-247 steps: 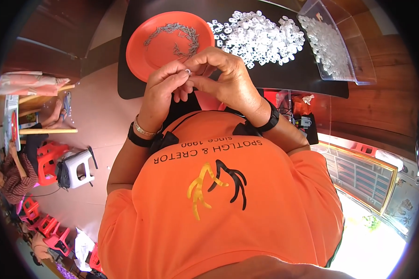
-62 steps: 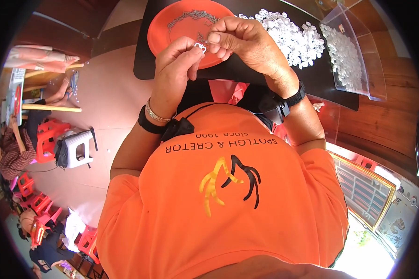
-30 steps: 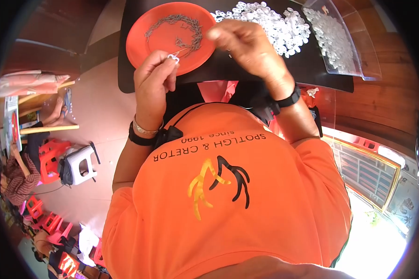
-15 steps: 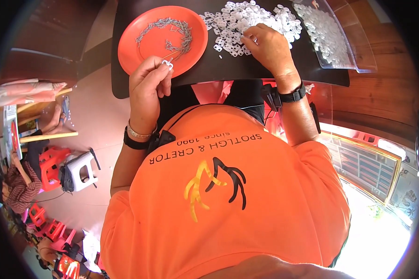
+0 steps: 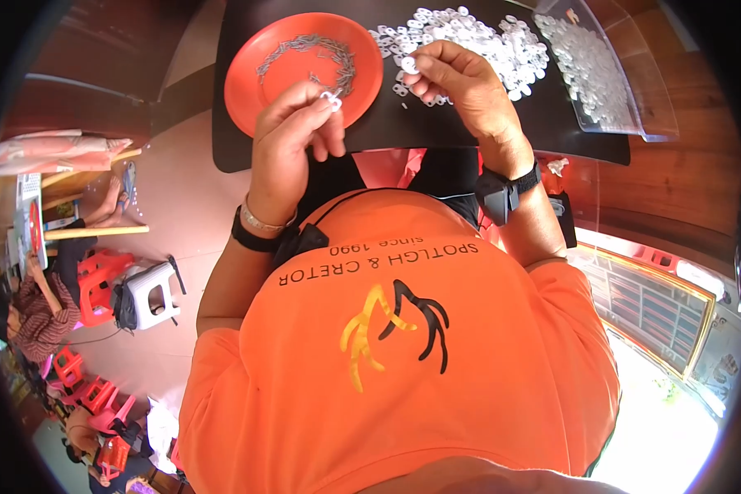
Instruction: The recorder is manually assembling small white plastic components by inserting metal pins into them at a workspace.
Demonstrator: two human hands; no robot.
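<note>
My left hand (image 5: 292, 136) is closed in a pinch at the near right edge of an orange plate (image 5: 243, 95). Between its fingertips is a small white plastic piece (image 5: 332, 100) with holes. Thin grey metal pins (image 5: 346, 70) lie in an arc inside the plate. Off to the right, my right hand (image 5: 473, 95) grips another white piece (image 5: 408, 65), round at the end that shows, between thumb and forefinger. Just beyond that hand, a loose pile of similar white pieces (image 5: 449, 31) covers part of the black table (image 5: 436, 136).
A clear plastic bin (image 5: 634, 119) of whitish pieces sits at the table's right end, beside a wooden panel (image 5: 683, 66). On the left, a person (image 5: 45, 321) sits near red stools (image 5: 103, 280) and a white stool (image 5: 152, 296).
My right hand has come away from the pile toward the left, now with a white piece in its fingertips. My left hand has shifted slightly right, still pinching its piece.
</note>
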